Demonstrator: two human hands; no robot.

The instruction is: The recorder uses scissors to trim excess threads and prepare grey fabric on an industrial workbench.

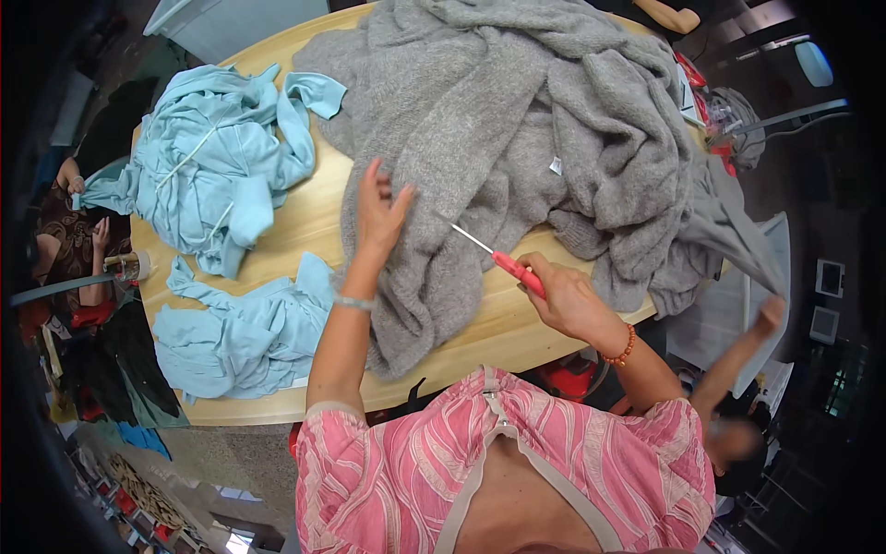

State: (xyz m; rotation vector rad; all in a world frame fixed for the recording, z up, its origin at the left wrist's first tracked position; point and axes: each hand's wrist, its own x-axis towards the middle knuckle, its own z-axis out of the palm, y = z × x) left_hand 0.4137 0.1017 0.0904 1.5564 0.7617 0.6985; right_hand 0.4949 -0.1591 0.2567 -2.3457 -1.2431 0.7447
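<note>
A large grey knitted garment lies heaped across a light wooden table. My left hand rests flat on its lower left part, fingers spread and pressing the fabric. My right hand grips a small tool with a red handle and a thin metal tip that points up-left onto the grey knit. A small white label shows on the garment.
Light blue garments lie on the table's left: one bunched pile and one near the front edge. A person sits at far left. Another person's arm reaches up at right. A bottle stands at the left edge.
</note>
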